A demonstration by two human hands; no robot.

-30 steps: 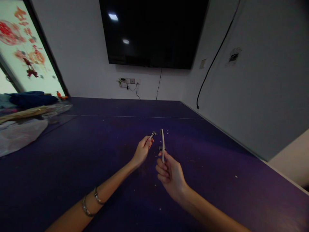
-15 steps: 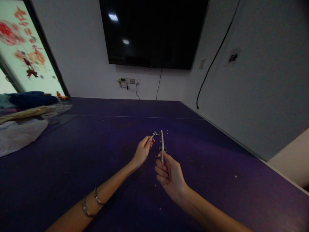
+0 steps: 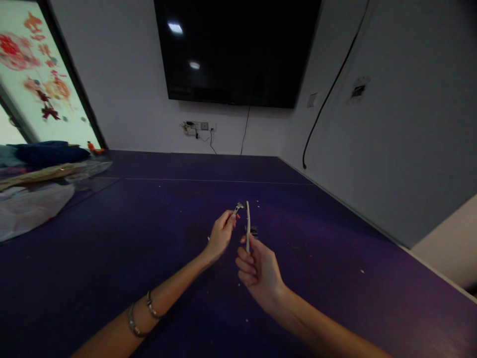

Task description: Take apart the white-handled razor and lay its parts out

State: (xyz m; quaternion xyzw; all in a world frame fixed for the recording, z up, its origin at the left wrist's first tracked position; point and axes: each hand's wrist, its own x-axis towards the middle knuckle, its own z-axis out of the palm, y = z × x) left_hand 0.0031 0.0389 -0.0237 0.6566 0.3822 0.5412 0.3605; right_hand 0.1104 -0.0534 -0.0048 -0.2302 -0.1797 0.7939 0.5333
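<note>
Pointing upward — a slim, pale brush [image 3: 249, 222], slightly curved.

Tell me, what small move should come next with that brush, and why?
Probably a short, light stroke of the brush against the razor-like tool: the left hand grips the tool, and the right hand holds the brush head-up, its head right beside the tool's. Whether they already touch is too small to tell.
</note>
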